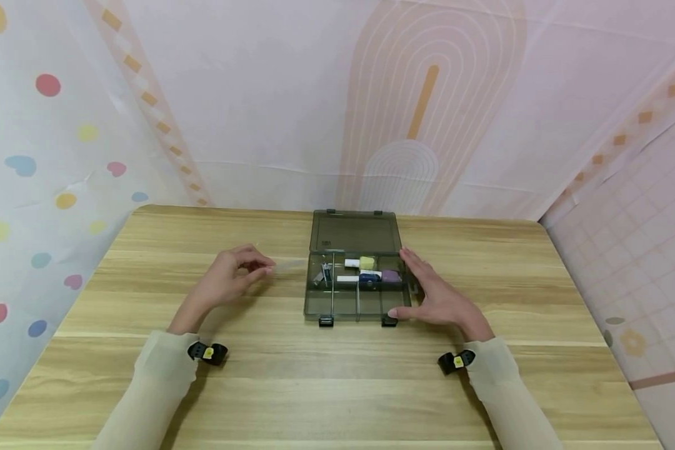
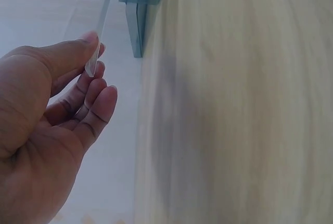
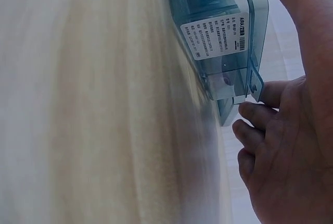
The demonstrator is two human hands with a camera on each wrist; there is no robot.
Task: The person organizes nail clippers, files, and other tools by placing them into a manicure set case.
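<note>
Smoke-tinted translucent plastic compartment box point(image 1: 357, 294): smooth, glossy walls, with a white paper label point(image 3: 216, 34) stuck to its side (print too small to read). Thin clear plastic strip point(image 2: 98, 31), pinched in the left hand point(image 1: 225, 278): smooth, glassy. Light wooden table point(image 1: 326, 381): visible grain, matt to satin finish. Beige cloth sleeves point(image 1: 157, 381): soft, matt. Patterned backdrop sheeting point(image 1: 337, 94): creased, faintly sheened.
</note>
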